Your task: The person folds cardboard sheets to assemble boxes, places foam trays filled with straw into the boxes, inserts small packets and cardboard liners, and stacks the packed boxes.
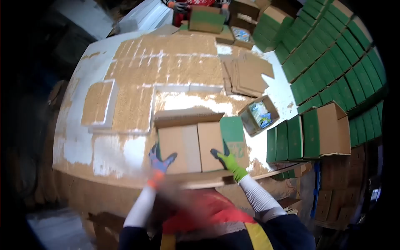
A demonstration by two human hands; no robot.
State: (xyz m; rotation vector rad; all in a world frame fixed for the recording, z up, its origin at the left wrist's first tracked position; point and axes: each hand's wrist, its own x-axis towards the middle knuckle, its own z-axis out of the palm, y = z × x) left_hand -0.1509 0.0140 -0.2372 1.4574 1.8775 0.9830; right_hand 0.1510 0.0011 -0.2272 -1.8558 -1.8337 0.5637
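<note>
A cardboard box (179, 146) sits at the near edge of the table, in front of my body. Its brown top panels meet along a dark seam, its back flap (189, 118) stands up, and a green flap (232, 129) spreads out to the right. My left hand (161, 160), in a grey-blue glove with an orange cuff, grips the box's left side, thumb on top. On the opposite side my right hand (227, 159), in a green glove with dark fingertips, holds the right edge, also thumb up. Fingers of both hands are partly hidden.
An open carton with colourful packets (261, 114) stands to the right. Flat cardboard sheets (246, 75) lie behind it. Green boxes (333, 62) are stacked along the right. White-edged trays of brown granular material (166, 66) cover the table's far part. Across the table, a gloved person (179, 6) handles a green box.
</note>
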